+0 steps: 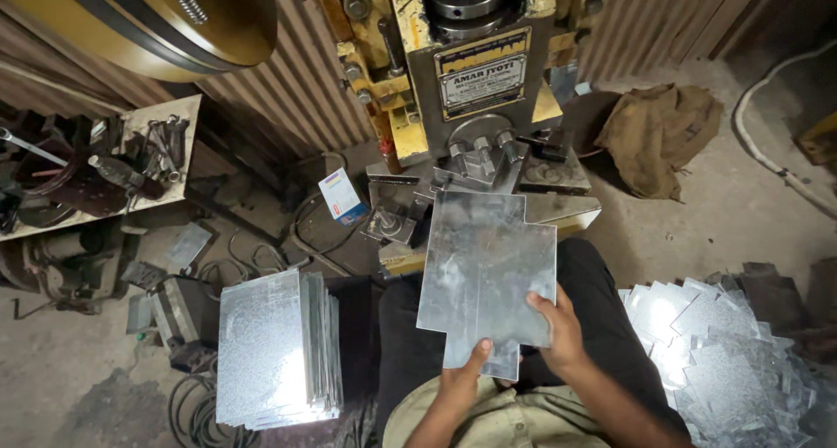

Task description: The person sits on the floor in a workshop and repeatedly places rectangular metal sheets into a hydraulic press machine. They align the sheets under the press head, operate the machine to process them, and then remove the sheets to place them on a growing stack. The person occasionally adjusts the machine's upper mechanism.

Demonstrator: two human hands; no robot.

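Galvanised sheet gripped by both hands, L & R

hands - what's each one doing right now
Left hand: closed on the notched metal sheet's bottom edge.
Right hand: closed on the same sheet's lower right corner.

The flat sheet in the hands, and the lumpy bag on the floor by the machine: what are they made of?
The sheet looks like thin galvanized steel: grey, shiny, with a mottled spangle pattern, held by the left hand and right hand. The bag seems to be coarse brown burlap, matte and creased.
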